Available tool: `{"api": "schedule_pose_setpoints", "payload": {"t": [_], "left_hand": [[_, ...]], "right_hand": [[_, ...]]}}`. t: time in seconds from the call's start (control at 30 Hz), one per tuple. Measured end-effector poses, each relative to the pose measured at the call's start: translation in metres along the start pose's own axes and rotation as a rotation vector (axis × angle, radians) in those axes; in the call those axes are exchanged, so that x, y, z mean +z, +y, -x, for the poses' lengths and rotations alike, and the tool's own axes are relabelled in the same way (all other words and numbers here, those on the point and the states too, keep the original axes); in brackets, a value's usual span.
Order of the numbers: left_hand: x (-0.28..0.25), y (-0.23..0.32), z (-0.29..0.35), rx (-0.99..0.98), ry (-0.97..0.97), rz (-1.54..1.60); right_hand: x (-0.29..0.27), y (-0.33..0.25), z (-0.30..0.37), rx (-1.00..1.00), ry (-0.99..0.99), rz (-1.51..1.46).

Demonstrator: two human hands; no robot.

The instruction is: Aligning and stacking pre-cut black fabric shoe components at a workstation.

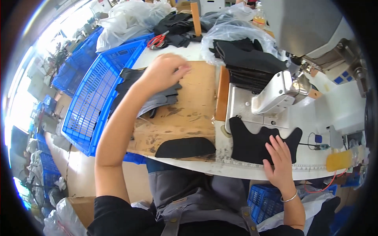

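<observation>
My right hand [278, 161] lies flat on a black cut fabric piece [252, 143] with a notched, curved outline, its fingers spread. That piece rests on the white table in front of the sewing machine [275, 94]. Raised over the brown board [197, 90], my left hand [167, 70] is slightly blurred, with loosely bent fingers, the thumb apart and nothing visible in it. Under and beside my left forearm is a stack of dark grey and black cut pieces [159, 102]. A black half-moon piece [186, 147] sits at the board's near edge.
Black pieces [252, 59] are piled behind the machine, partly in clear plastic. Red-handled scissors [158, 40] lie at the back. A blue crate [92, 102] stands left of the board. A bottle of yellow liquid [339, 161] is at the right, near a ruler strip [307, 167].
</observation>
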State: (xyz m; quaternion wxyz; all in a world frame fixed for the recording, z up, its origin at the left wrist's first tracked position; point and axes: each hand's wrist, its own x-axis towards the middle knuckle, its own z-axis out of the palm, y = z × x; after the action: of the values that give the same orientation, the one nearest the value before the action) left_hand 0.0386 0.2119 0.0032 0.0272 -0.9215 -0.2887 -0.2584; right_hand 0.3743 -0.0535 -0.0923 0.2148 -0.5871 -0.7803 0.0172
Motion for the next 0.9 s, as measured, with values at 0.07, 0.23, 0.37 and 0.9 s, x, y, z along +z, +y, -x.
{"api": "schedule_pose_setpoints", "payload": {"t": [0.07,0.23,0.37,0.9], "left_hand": [[-0.015,-0.019,0.034,-0.212,-0.142,0.072],[-0.022,-0.028,0.075,-0.523,-0.427,0.280],[-0.040,-0.032,0.095,-0.412,-0.589,0.296],[-0.023,-0.023,0.126,-0.358,-0.098,-0.160]], "right_hand": [[-0.001,-0.001,-0.003,0.001,-0.018,-0.011],[0.003,0.000,-0.003,0.002,-0.016,-0.001],[0.003,-0.005,-0.005,0.008,-0.009,0.018],[0.024,-0.091,-0.117,-0.594,0.065,-0.108]]}}
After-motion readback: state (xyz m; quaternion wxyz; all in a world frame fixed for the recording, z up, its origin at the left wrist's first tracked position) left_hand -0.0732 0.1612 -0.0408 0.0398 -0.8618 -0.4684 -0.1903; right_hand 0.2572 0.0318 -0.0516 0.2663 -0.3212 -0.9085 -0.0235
